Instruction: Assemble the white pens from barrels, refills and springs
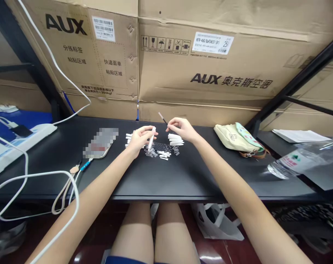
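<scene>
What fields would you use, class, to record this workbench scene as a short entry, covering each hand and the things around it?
Left hand: holds a clear plastic tube, tilted
Right hand: pinches a thin dark rod
Between hands: loose white sticks and clear plastic pieces
Surface: black table
Right side: canvas bag, plastic water bottle
Left side: power strip
Behind: AUX cardboard cartons

Two hands (pixel 140 141) (pixel 182 129), two AUX cartons (pixel 73 55) (pixel 210 62), one bottle (pixel 300 161), one bag (pixel 236 137).
</scene>
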A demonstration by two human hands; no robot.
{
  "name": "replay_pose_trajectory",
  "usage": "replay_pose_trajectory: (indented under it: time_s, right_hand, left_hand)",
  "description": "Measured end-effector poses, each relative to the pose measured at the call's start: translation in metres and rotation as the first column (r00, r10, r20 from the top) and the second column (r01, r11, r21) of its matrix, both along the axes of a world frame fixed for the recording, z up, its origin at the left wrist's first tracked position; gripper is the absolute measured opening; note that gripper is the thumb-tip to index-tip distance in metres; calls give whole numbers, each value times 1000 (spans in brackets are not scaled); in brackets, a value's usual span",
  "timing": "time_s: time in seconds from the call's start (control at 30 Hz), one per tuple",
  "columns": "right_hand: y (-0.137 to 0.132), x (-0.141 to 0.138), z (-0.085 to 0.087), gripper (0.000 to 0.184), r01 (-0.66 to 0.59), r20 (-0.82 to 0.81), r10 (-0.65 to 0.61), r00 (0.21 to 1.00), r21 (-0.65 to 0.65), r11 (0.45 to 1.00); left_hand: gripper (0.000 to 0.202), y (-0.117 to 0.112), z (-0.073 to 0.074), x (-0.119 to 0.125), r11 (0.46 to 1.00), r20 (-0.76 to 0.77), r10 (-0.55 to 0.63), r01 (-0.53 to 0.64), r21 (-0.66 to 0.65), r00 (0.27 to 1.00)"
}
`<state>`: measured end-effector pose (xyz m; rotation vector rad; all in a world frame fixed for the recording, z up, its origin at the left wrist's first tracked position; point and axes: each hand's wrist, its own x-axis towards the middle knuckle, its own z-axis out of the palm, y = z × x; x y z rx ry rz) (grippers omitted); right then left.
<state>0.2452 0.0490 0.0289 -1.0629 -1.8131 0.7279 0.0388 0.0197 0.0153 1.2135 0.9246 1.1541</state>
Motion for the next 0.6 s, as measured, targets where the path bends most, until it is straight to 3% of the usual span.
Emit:
replay_pose_trajectory:
  time_s: [0.07,0.13,0.2,0.23,0.47,0.6]
  right_hand:
    - [-5,3,-7,16,40,-339,-59,939,-63,997]
    - [-10,6,-16,23,7,-627,-106,772,-158,987]
    - [-14,8,-23,27,-64,-764,-148,628,-240,969]
    - [-16,8,-26,28,-86,-785,-165,597,-267,960]
    - [-21,1,-28,33,14,-705,-198,681,-257,966]
    - [-24,-5,-28,33,-8,-676,-186,713,-273,962]
  left_hand:
    - [39,0,0,1,999,-31,18,-19,-30,999]
    - [37,0,-1,2,998,-69,21,-25,-56,997]
    - [36,-1,-3,4,998,-103,-6,-1,-66,995]
    - [36,-1,-4,5,998,-117,-26,18,-67,993]
    - [38,-3,-8,8,994,-174,-107,99,-55,979]
    - [38,-3,-9,8,988,-191,-152,150,-22,970]
